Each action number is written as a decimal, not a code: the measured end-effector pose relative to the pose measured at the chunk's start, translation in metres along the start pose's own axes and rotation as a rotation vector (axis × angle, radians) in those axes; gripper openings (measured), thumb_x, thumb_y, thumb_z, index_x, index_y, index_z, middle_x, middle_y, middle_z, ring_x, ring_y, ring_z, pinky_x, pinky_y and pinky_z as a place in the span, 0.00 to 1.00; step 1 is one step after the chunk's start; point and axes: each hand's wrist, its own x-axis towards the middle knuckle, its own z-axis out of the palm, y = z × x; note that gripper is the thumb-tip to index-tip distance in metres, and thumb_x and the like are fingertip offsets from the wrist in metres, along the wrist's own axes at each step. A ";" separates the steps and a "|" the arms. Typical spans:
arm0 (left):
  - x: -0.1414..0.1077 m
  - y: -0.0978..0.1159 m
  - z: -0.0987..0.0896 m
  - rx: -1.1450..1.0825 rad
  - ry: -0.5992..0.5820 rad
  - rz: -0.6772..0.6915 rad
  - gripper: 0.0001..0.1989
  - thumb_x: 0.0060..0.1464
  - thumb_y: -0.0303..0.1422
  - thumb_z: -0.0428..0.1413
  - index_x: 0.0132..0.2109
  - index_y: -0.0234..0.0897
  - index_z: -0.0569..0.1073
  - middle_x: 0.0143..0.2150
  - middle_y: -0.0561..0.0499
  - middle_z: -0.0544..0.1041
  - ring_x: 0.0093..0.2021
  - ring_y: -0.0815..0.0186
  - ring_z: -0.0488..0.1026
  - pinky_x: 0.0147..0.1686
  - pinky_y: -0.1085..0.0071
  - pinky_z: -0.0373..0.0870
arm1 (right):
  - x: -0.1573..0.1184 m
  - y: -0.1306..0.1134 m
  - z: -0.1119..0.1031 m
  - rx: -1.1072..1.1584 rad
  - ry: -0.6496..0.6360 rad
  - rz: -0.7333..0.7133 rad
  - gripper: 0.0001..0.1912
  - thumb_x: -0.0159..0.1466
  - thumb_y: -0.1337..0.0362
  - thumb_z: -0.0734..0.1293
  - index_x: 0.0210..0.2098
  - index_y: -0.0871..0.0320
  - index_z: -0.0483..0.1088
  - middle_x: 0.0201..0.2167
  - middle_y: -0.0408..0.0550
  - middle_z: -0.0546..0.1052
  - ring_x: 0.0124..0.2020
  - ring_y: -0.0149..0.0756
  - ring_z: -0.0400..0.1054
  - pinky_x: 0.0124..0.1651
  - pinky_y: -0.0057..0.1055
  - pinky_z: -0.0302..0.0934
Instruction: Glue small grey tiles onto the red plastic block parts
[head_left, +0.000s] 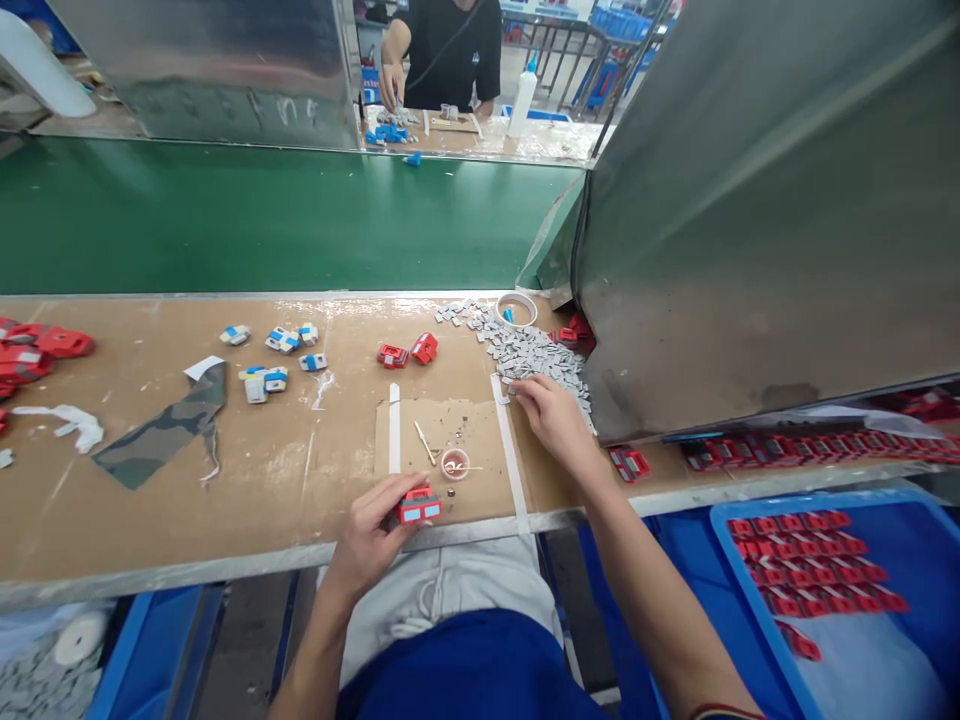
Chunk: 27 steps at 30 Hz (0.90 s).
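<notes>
A brown-topped worktable (255, 510) is occupied across its width. Beside its near right edge, a blue tray (825, 496) is partly filled: red blocks in rows (814, 575) are laid out there and are judged to be finished with at this station. A further line of red blocks (795, 450) is ranged along the table's right end; its status cannot be told. Much is judged to be left, since a broad pile of grey pieces (536, 358) remains unused. The right hand (553, 420) is placed at the pile's near edge, fingertips drawn together; whether a piece is pinched cannot be told. By the left hand (369, 530), a red block with pale-blue panes (420, 506) is gripped at the table's near edge and is judged unfinished. Two loose red blocks (392, 356) are noted beyond, apparently awaiting attention. A small cup (454, 463) is positioned just beyond the gripped block.
</notes>
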 end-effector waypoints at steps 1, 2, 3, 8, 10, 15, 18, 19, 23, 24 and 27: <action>-0.001 -0.001 0.000 0.000 0.005 -0.001 0.17 0.63 0.37 0.62 0.57 0.39 0.80 0.49 0.41 0.86 0.49 0.55 0.83 0.48 0.62 0.81 | 0.009 0.005 -0.002 -0.039 -0.030 -0.001 0.14 0.73 0.70 0.60 0.50 0.59 0.77 0.47 0.55 0.78 0.47 0.44 0.74 0.50 0.37 0.67; -0.001 -0.002 0.000 0.000 0.011 -0.003 0.17 0.63 0.37 0.62 0.57 0.39 0.80 0.49 0.40 0.86 0.48 0.55 0.83 0.48 0.62 0.81 | 0.016 0.007 -0.002 -0.063 -0.052 -0.006 0.13 0.72 0.70 0.62 0.49 0.59 0.77 0.47 0.55 0.78 0.47 0.44 0.74 0.49 0.36 0.66; -0.002 -0.002 0.001 0.001 0.016 -0.007 0.17 0.63 0.36 0.62 0.57 0.39 0.80 0.49 0.40 0.86 0.48 0.55 0.84 0.47 0.63 0.81 | 0.022 0.008 -0.002 -0.080 -0.072 -0.014 0.12 0.71 0.71 0.63 0.48 0.59 0.78 0.46 0.55 0.78 0.47 0.44 0.74 0.49 0.35 0.65; -0.003 -0.002 0.002 -0.012 0.038 -0.005 0.18 0.63 0.37 0.62 0.58 0.39 0.80 0.47 0.40 0.86 0.46 0.56 0.84 0.46 0.63 0.81 | 0.030 0.002 0.001 -0.181 -0.158 -0.040 0.09 0.70 0.71 0.65 0.45 0.59 0.78 0.44 0.54 0.78 0.43 0.43 0.72 0.45 0.33 0.61; -0.003 -0.003 0.002 -0.025 0.049 0.003 0.18 0.63 0.37 0.62 0.58 0.39 0.80 0.47 0.41 0.85 0.45 0.57 0.83 0.45 0.64 0.81 | 0.029 0.002 0.001 -0.207 -0.171 -0.040 0.09 0.70 0.71 0.65 0.45 0.58 0.77 0.44 0.55 0.77 0.42 0.43 0.72 0.44 0.33 0.60; -0.004 -0.004 0.001 -0.080 0.035 0.010 0.24 0.62 0.41 0.63 0.63 0.39 0.77 0.47 0.41 0.85 0.43 0.58 0.83 0.44 0.66 0.81 | 0.024 0.007 -0.002 -0.226 -0.167 -0.040 0.07 0.70 0.71 0.66 0.41 0.58 0.77 0.40 0.54 0.77 0.38 0.43 0.71 0.41 0.33 0.59; -0.005 -0.002 0.000 -0.137 0.001 -0.017 0.25 0.63 0.41 0.62 0.64 0.39 0.76 0.47 0.41 0.86 0.45 0.58 0.84 0.48 0.65 0.80 | 0.010 0.009 -0.002 -0.192 -0.137 -0.063 0.07 0.70 0.72 0.66 0.39 0.58 0.77 0.39 0.54 0.78 0.38 0.43 0.72 0.40 0.33 0.60; -0.005 -0.001 0.000 -0.155 -0.011 -0.043 0.24 0.63 0.41 0.62 0.63 0.39 0.76 0.46 0.42 0.86 0.45 0.58 0.84 0.48 0.64 0.80 | 0.002 0.009 -0.002 -0.173 -0.127 -0.076 0.07 0.70 0.71 0.66 0.39 0.58 0.77 0.39 0.53 0.78 0.38 0.43 0.73 0.41 0.33 0.61; -0.008 0.003 0.002 -0.219 -0.014 -0.151 0.22 0.60 0.41 0.64 0.59 0.38 0.80 0.46 0.41 0.87 0.45 0.57 0.84 0.49 0.65 0.80 | -0.030 0.008 0.002 -0.085 -0.082 -0.117 0.10 0.73 0.68 0.63 0.42 0.56 0.76 0.41 0.52 0.80 0.41 0.42 0.75 0.44 0.34 0.66; -0.009 0.003 0.003 -0.232 -0.011 -0.162 0.23 0.60 0.42 0.65 0.59 0.38 0.80 0.45 0.41 0.87 0.45 0.57 0.84 0.49 0.65 0.80 | -0.037 0.008 0.003 -0.067 -0.068 -0.117 0.10 0.74 0.68 0.62 0.42 0.56 0.76 0.41 0.52 0.80 0.42 0.42 0.75 0.45 0.34 0.67; -0.010 0.000 0.004 -0.249 -0.018 -0.174 0.22 0.59 0.42 0.66 0.58 0.39 0.81 0.45 0.42 0.87 0.44 0.57 0.84 0.49 0.64 0.80 | -0.048 0.010 0.003 -0.028 -0.033 -0.095 0.12 0.73 0.68 0.61 0.39 0.56 0.76 0.42 0.53 0.80 0.44 0.42 0.75 0.48 0.35 0.68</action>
